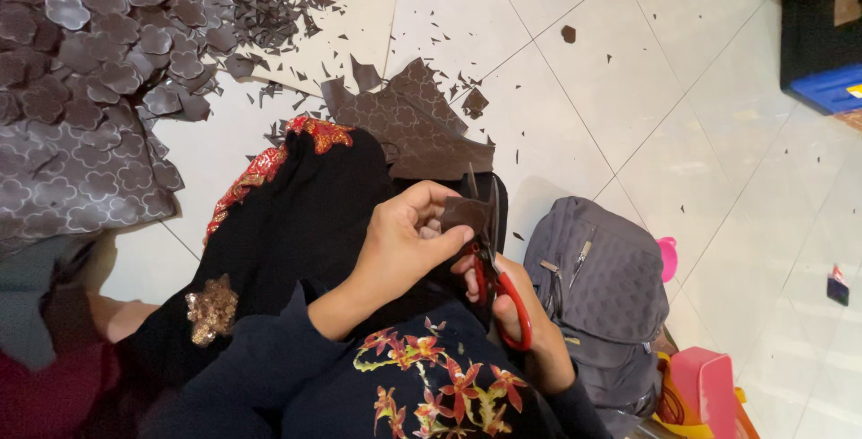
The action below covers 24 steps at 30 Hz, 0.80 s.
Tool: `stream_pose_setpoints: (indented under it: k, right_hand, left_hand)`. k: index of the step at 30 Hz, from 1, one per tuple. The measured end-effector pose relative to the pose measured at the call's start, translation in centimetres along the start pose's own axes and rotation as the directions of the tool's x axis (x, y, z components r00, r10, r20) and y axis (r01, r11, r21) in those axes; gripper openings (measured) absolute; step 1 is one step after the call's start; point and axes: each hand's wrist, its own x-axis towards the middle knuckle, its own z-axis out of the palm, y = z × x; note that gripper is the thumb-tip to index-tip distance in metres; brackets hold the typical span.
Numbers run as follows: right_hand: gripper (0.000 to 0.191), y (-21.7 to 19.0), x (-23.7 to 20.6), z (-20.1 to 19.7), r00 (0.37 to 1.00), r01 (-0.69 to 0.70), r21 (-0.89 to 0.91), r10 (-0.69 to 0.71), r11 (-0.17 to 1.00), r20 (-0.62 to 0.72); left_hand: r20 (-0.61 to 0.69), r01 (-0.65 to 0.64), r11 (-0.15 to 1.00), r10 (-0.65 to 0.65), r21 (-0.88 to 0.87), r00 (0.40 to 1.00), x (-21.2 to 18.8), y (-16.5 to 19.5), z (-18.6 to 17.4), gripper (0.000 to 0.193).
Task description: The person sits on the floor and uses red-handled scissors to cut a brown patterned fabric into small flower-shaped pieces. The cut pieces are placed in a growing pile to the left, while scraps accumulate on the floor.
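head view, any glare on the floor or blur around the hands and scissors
Head view: soft glare patches on the white tiled floor at right; left hand, right hand and red-handled scissors fairly sharp; frame edges slightly soft; dark clothing loses detail.

Soft indoor light, sheen on floor tiles [628, 71], slight blur

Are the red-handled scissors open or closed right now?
Open, slightly: the red-handled scissors show two dark blade tips apart above the small brown cut-out piece, which the left hand pinches.
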Motion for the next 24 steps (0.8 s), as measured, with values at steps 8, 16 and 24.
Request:
stream_pose_setpoints:
  k: [8, 16, 24]
  right_hand:
    - [0.111, 0.9, 0.0, -0.1, 0.997, -0.073, 0.086, 0.074, 0.994, -0.003]
    - [0.111, 1.7, -0.2, 0.3, 0.999, -0.036, 0.115, 0.039, 0.993, -0.018]
    - [0.109, 1.9, -0.3, 0.2, 0.999, -0.039, 0.102, 0.042, 0.994, -0.025]
  left_hand:
    - [0.029, 0.011, 0.999, -0.010, -0.036, 1.000, -0.2, -0.1, -0.2, 0.024]
    - [0.036, 0.007, 0.996, -0.004, -0.094, 0.999, -0.2, -0.5, 0.1, 0.023]
    - [0.043, 0.038, 0.996, -0.034, -0.084, 0.998, -0.2, -0.5, 0.2, 0.023]
